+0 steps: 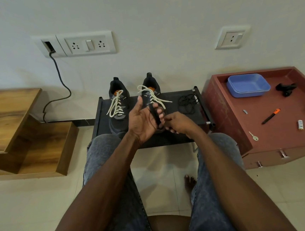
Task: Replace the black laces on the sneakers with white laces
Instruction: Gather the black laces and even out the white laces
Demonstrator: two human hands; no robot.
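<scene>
Holding wound black lace in left hand

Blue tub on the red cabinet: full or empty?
Empty: the blue tub sits upright, and its bare inside floor shows.

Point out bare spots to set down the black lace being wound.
Free: the black rack top near edge, below both hands; the red tray-top cabinet between blue plastic tub and orange-tipped pen. Crowded: around the sneakers and the loose black lace pile.
</scene>
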